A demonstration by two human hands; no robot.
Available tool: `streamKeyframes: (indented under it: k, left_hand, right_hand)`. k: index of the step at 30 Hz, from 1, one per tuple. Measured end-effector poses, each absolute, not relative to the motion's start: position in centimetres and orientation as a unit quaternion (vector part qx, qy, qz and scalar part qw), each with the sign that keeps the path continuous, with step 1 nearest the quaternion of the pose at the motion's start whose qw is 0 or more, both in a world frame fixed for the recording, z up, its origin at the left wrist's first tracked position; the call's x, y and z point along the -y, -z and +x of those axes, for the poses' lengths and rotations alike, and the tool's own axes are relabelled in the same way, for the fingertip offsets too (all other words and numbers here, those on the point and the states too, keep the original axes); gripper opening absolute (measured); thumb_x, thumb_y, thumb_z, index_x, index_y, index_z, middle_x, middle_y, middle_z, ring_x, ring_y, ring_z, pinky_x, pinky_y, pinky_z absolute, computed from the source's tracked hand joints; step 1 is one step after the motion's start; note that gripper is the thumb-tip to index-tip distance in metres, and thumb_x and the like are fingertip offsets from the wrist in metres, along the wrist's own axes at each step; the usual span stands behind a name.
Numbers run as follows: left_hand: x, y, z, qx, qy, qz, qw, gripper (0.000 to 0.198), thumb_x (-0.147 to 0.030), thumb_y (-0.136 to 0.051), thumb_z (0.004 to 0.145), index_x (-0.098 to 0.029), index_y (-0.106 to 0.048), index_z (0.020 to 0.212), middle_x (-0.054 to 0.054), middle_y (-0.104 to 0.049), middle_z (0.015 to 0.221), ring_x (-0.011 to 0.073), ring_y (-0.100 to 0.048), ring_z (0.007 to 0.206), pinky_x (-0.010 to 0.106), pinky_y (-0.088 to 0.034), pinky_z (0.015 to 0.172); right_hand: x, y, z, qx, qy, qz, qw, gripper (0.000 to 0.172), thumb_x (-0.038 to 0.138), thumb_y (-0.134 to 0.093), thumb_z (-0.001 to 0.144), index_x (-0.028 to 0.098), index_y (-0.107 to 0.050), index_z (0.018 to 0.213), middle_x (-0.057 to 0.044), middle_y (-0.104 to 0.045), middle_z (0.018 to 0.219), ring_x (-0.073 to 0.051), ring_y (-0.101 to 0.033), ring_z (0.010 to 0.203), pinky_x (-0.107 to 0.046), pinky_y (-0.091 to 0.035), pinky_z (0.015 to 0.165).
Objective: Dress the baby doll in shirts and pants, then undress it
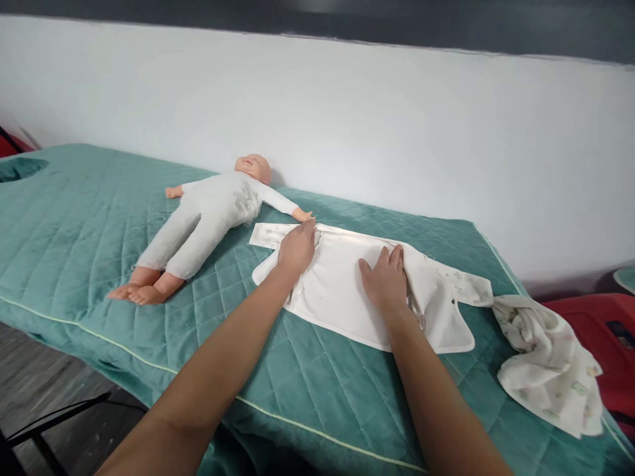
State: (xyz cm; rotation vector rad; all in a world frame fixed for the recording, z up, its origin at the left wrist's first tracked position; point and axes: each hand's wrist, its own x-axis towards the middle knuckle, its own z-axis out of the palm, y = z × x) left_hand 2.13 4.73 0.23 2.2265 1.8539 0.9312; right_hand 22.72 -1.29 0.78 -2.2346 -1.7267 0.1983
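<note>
A white baby shirt (342, 277) with a small print on its sleeves lies spread open on the green quilted cover (317, 370). At its left front edge, near the top, my left hand (297, 248) has its fingers bent together on the cloth, closed on it. My right hand (385, 281) rests on the right front panel with thumb and fingers apart. Beside the shirt's left sleeve, a baby doll (213, 205) with a white cloth body lies on its back. Its outstretched hand is close to my left fingertips.
A crumpled white printed cloth (550, 363) lies at the right end of the bed, touching the shirt's sleeve. Behind stands a white wall (347, 132). Red objects (595, 324) are beyond the right edge, and a black metal frame (54, 423) is at lower left.
</note>
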Motion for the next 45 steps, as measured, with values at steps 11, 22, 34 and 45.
streamKeyframes:
  k: [11, 22, 34, 45]
  left_hand:
    - [-4.0, -1.0, 2.2, -0.601, -0.37, 0.704, 0.08, 0.046, -0.022, -0.03, 0.105, -0.021, -0.051, 0.146, 0.006, -0.058, 0.15, 0.0229, -0.056, 0.136, 0.037, -0.046, 0.111]
    - [-4.0, -0.8, 1.8, -0.64, -0.378, 0.665, 0.078, 0.042, -0.031, -0.03, 0.106, -0.023, -0.059, 0.135, 0.01, -0.075, 0.116, 0.0258, -0.07, 0.108, 0.035, -0.052, 0.091]
    - [-4.5, -0.3, 1.9, -0.609, -0.358, 0.705, 0.057, 0.034, -0.019, -0.042, 0.1, -0.017, -0.062, 0.127, 0.013, -0.068, 0.133, 0.0259, -0.064, 0.123, 0.04, -0.051, 0.105]
    - [-2.7, -1.0, 2.7, -0.521, -0.367, 0.77, 0.003, 0.038, -0.009, -0.042, 0.095, -0.013, -0.063, 0.126, 0.011, -0.067, 0.135, 0.0225, -0.059, 0.129, 0.038, -0.044, 0.115]
  right_hand:
    - [2.0, -1.1, 22.7, 0.596, -0.053, -0.775, 0.204, 0.073, 0.042, -0.041, 0.094, 0.009, -0.029, 0.157, -0.016, 0.006, 0.172, -0.037, -0.008, 0.157, -0.053, -0.032, 0.117]
    - [2.0, -1.0, 23.4, 0.576, -0.05, -0.765, 0.284, 0.073, 0.036, -0.047, 0.087, 0.012, -0.031, 0.154, -0.016, -0.007, 0.169, -0.038, -0.017, 0.15, -0.053, -0.032, 0.116]
    - [2.2, -0.9, 23.4, 0.585, -0.054, -0.766, 0.26, 0.065, 0.034, -0.046, 0.089, 0.011, -0.04, 0.149, -0.015, -0.004, 0.171, -0.037, -0.014, 0.153, -0.052, -0.033, 0.117]
    - [2.4, -1.3, 22.7, 0.608, -0.064, -0.763, 0.212, 0.056, 0.034, -0.041, 0.094, 0.009, -0.046, 0.144, -0.018, -0.009, 0.172, -0.035, -0.014, 0.156, -0.051, -0.026, 0.12]
